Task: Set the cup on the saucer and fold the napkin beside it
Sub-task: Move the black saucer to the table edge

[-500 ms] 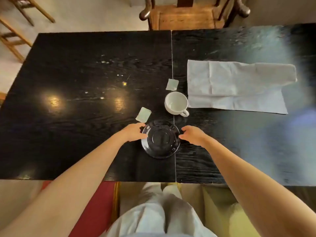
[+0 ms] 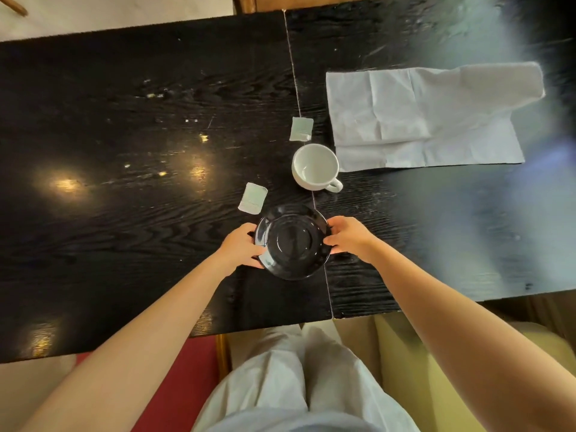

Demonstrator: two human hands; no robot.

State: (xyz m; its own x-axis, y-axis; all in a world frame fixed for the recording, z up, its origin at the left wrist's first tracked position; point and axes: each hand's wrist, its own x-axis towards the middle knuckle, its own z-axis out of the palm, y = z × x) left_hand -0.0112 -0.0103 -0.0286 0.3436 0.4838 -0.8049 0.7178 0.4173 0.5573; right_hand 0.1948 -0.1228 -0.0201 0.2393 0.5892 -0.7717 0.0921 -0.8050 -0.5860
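On black table (image 2: 124,244), both hands grip unmarked saucer (image 2: 293,241); cup (image 2: 314,166) blank.

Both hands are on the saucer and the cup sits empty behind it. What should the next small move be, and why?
Probably let the right hand leave the black saucer and reach for the white cup. The saucer lies on the table with both hands at its rim, the left hand opposite, while the cup stands apart behind it, handle toward the right.
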